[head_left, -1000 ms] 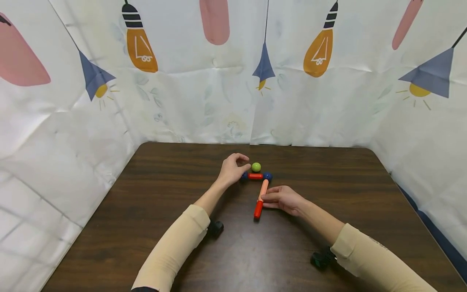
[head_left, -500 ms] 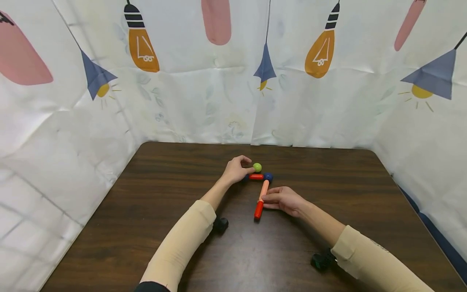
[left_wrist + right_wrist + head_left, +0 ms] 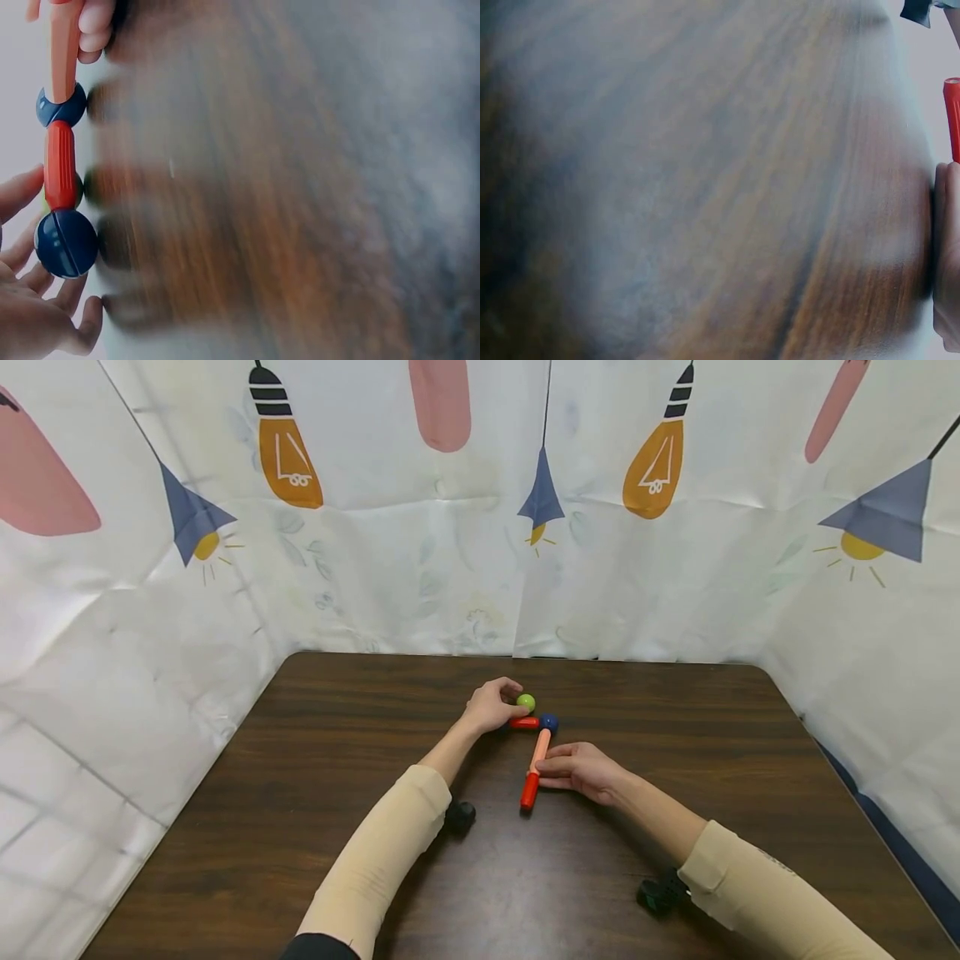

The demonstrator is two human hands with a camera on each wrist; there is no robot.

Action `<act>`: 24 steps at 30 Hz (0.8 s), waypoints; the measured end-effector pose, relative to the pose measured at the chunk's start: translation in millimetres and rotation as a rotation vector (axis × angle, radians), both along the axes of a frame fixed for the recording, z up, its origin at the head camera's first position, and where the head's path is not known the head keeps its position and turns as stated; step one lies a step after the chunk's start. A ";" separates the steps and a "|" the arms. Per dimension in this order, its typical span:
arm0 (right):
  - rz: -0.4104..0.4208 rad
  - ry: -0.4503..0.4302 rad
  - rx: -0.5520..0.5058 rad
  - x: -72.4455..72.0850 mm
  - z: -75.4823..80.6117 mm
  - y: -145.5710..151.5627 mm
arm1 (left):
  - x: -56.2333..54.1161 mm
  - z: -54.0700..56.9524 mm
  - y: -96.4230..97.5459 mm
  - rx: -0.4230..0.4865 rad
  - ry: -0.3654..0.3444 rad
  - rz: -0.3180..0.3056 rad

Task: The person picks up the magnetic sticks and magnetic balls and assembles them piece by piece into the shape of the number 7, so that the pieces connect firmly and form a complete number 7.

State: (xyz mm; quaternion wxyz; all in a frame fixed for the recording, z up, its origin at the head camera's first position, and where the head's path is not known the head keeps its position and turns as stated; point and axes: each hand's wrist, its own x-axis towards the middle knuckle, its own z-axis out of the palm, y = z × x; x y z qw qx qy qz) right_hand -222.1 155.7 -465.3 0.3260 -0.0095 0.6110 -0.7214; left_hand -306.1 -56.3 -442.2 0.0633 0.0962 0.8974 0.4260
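My right hand pinches a peach toy building rod between thumb and fingers. A red rod continues it towards the front; its tip also shows in the right wrist view as a red rod end. The peach rod's far end meets a blue ball, from which a shorter red rod leads to a second blue ball. My left hand reaches over that second ball, thumb and fingers spread beside a green ball. Whether they touch the green ball I cannot tell.
The pieces lie on a dark wood table with rounded far corners. A white printed curtain hangs behind and at both sides. Dark wrist cameras sit under both forearms.
My left hand has moved slightly right, closer to the green ball, and now covers the left blue ball in the head view. My right hand and the rods stay in place.
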 end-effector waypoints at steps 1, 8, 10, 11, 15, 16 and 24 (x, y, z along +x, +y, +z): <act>-0.003 -0.001 0.000 -0.1 0.0 0.3 | -0.5 -0.1 0.9 -0.008 0.002 -0.003; -0.001 0.004 -0.005 0.7 0.5 -0.1 | -3.5 -2.0 3.9 -0.025 0.012 -0.014; 0.001 0.005 -0.005 0.8 0.5 -0.6 | -4.5 -2.9 3.7 -0.028 0.017 -0.018; 0.001 0.004 -0.004 0.9 0.7 -0.9 | -5.0 -3.4 3.6 -0.031 0.020 -0.019; -0.001 0.000 0.003 1.3 1.7 -0.9 | -6.0 -4.4 4.7 -0.045 0.035 -0.024; -0.005 -0.001 0.003 1.4 2.1 -0.8 | -6.1 -4.4 5.3 -0.050 0.038 -0.026; -0.006 0.002 0.013 0.2 4.5 1.1 | -6.0 -1.8 6.8 -0.047 0.034 -0.034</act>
